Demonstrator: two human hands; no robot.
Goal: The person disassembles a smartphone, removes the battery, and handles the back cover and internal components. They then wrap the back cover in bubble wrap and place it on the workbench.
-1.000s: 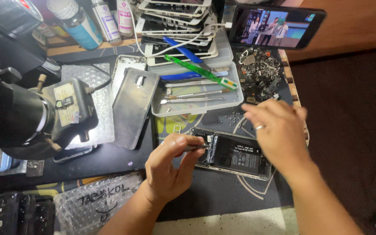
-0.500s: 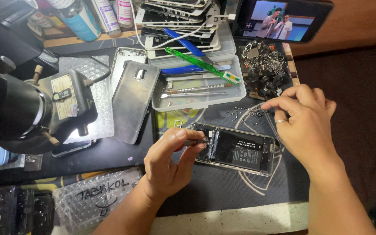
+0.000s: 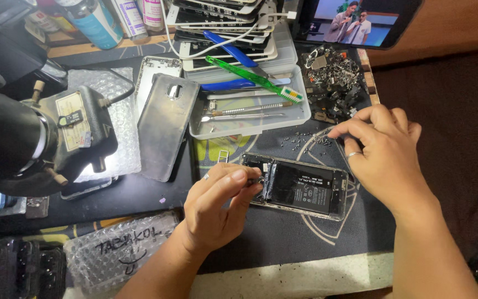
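An opened phone with its black battery exposed lies on the dark work mat. My left hand rests on the phone's left end, its fingers pinched on that edge. My right hand hovers over the mat just right of the phone, thumb and forefinger pinched together near a scatter of tiny screws; whether it holds one is too small to tell. A ring sits on one of its fingers.
A clear tray with metal tools, a green toothbrush and blue tweezers stands behind the phone. A grey back cover lies left of it. A microscope fills the left. Stacked phones, bottles and a playing screen line the back.
My right hand moved back and to the right, away from the phone toward the loose screws. My left hand stays on the phone's left end.
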